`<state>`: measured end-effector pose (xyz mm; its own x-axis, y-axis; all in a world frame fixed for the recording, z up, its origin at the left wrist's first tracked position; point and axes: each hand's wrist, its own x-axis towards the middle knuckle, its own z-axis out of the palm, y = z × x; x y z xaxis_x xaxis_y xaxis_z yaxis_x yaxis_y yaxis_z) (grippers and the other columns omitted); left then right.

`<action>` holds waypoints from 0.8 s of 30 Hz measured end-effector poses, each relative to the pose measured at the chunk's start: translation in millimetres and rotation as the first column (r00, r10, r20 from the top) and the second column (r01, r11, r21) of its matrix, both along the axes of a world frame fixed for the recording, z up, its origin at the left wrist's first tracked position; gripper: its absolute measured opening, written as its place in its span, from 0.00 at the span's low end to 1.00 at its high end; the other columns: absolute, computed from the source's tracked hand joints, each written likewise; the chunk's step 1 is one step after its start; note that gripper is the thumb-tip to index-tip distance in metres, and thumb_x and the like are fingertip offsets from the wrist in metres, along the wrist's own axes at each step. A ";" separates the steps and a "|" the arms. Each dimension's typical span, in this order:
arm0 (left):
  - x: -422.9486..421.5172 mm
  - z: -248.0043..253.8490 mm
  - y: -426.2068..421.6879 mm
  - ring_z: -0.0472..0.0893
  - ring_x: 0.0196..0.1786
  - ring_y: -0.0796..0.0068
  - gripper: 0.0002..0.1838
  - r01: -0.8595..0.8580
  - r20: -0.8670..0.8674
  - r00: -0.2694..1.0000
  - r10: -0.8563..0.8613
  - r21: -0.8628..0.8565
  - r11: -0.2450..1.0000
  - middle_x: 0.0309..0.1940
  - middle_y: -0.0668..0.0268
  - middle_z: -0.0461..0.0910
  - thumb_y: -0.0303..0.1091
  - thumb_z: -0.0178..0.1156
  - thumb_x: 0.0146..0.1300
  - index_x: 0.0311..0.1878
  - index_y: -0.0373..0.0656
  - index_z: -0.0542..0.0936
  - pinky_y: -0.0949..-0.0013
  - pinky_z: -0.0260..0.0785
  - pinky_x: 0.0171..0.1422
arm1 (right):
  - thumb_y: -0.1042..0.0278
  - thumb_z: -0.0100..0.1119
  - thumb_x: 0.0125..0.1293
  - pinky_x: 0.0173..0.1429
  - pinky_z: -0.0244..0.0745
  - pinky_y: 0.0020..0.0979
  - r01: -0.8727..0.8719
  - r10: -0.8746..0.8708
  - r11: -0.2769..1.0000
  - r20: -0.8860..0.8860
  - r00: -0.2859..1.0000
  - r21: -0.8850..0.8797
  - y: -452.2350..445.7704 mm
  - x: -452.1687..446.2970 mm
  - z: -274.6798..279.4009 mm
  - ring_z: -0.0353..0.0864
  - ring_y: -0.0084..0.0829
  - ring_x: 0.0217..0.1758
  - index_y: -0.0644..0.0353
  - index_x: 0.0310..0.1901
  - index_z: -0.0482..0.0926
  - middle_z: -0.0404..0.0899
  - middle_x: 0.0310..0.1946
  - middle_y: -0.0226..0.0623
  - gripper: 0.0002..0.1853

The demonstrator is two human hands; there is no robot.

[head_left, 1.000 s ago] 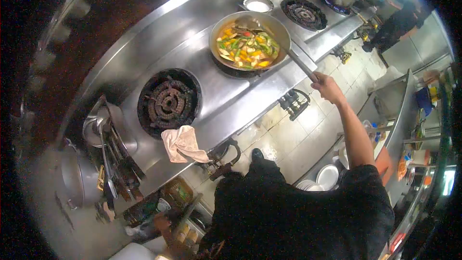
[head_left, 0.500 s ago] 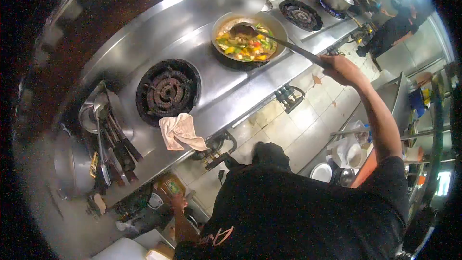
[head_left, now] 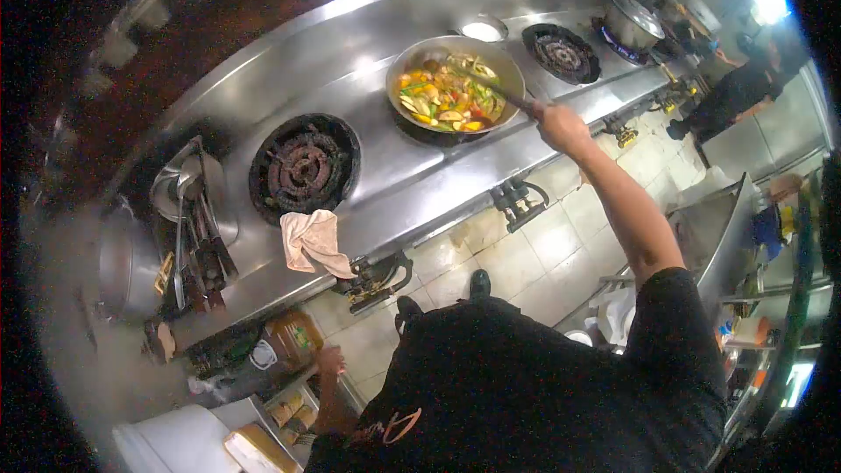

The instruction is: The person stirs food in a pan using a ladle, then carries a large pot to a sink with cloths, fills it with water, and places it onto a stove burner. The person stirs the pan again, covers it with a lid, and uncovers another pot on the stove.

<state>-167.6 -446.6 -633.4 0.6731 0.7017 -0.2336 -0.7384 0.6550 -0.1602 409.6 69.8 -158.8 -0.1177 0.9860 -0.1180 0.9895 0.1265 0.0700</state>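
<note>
My right hand is closed round the handle of a long ladle, whose bowl dips into the food. Chopped vegetables in yellow, green and red lie in sauce inside a wide pan on a burner. Low at the left, my left hand hangs near an orange-brown container; its fingers are too small and blurred to read. A pale cloth lies on the stove edge, beside an unlit burner.
A bowl of white contents stands behind the pan, with another burner and a lidded pot farther right. Utensils rest in a holder at left. Another person stands at far right. Gas valves jut from the stove front.
The ladle has swept through the vegetables, its bowl now near the pan's back left. My right hand has moved left, nearer the pan, since half a second ago. The view has shifted slightly.
</note>
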 end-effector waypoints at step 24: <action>56.8 43.7 17.7 0.69 0.15 0.69 0.13 -0.435 -0.802 0.589 0.097 -0.213 0.875 0.17 0.65 0.69 0.35 0.58 0.52 0.40 0.43 0.71 0.64 0.67 0.15 | 0.68 0.54 0.55 0.46 0.72 0.44 0.055 -0.017 0.995 -0.414 0.910 0.081 -56.7 65.1 -3.5 0.76 0.51 0.41 0.61 0.44 0.75 0.77 0.36 0.52 0.14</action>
